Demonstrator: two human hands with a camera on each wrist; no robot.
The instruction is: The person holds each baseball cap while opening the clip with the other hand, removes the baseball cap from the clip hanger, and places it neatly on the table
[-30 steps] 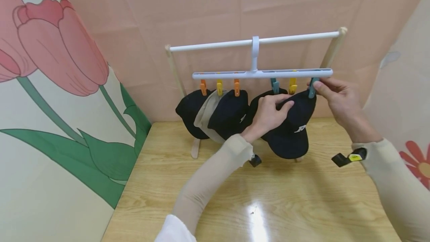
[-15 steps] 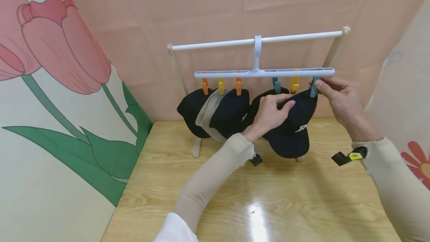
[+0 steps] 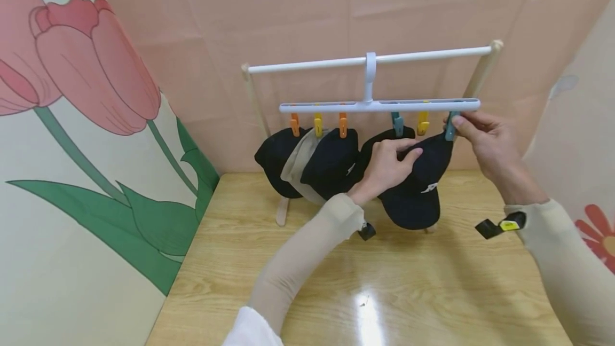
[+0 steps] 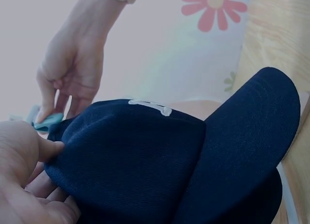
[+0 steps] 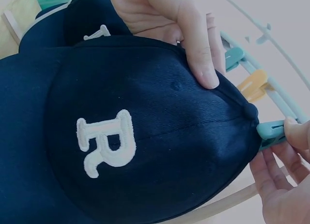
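Black cap (image 3: 417, 188) at the hanger's (image 3: 423, 105) 4 o'clock has dipped slightly toward 8 o'clock, left hand (image 3: 388, 164) pinching its crown, right hand (image 3: 495, 146) pinching the teal clip (image 3: 451, 127) at its edge, so the clip's bite looks unsettled.

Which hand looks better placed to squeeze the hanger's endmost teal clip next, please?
Probably the right hand: it pinches that teal clip, while the left hand is occupied gripping the dark cap.
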